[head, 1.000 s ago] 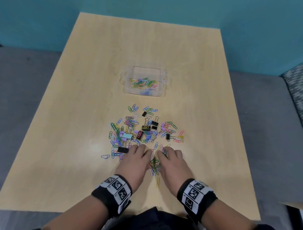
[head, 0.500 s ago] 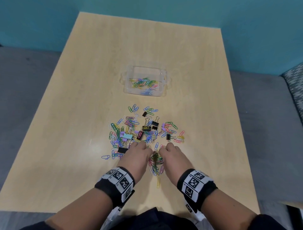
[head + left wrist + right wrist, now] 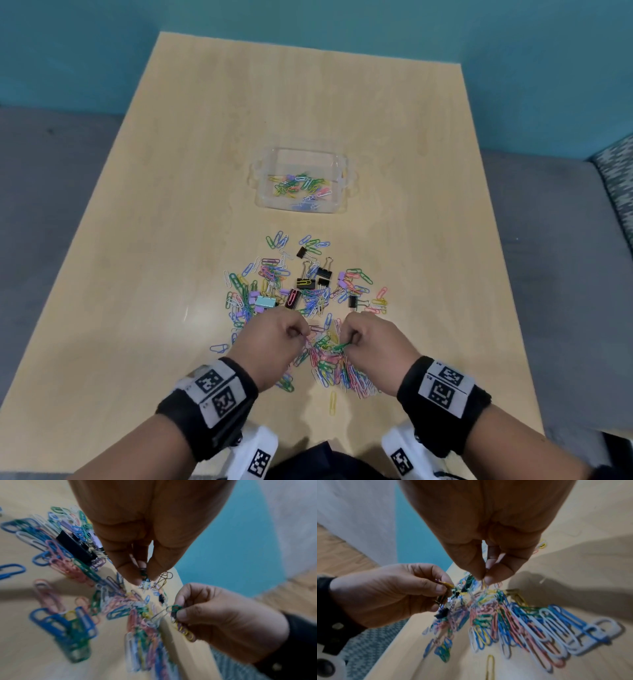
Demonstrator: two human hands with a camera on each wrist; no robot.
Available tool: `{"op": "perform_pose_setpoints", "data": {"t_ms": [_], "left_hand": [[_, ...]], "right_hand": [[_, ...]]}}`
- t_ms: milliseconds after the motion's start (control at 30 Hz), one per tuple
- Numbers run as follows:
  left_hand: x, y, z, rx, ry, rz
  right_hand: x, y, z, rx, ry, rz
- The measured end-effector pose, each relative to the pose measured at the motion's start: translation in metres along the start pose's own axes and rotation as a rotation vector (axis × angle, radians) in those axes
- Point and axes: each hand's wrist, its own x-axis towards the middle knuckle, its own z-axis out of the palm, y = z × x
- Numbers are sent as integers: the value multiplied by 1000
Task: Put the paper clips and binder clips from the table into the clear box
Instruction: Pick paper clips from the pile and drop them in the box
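Change: both hands are now lifting off the table [image 3: 178, 192] with fingers curling in, where a second ago they were lying flat on the near edge of the pile.
Left hand [image 3: 270, 346]: fingertips and thumb are pinching a few paper clips [image 3: 145, 576] just above the pile.
Right hand [image 3: 375, 346]: thumb and fingers are pinching a small bunch of paper clips, a green one [image 3: 340, 346] sticking out toward the left hand.
Pile: loose coloured paper clips [image 3: 329, 370] are lying under and between the two hands, spreading away toward the box.
Binder clips [image 3: 323, 274]: black ones are sitting among the paper clips in the far half of the pile, with a pale blue one [image 3: 265, 302] near the left hand.
Clear box [image 3: 337, 205]: standing beyond the pile, apart from it, already holding some paper clips.
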Motion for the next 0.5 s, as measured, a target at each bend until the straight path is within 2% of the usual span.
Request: {"op": "perform_pose_setpoints", "data": {"t_ms": [100,233,367,500], "left_hand": [[3,10,-19,-394,-26,-135],[22,23,-51,-622,1,-139],[62,41,-91,-724,108,-83],[118,61,-126,-673,257,-39]], "right_hand": [[4,-7,-14,194,-6,54],[18,-32,-48,503,20,63],[59,-60,-87,672,125,-5],[122,-89,-116,666,249,-15]]}}
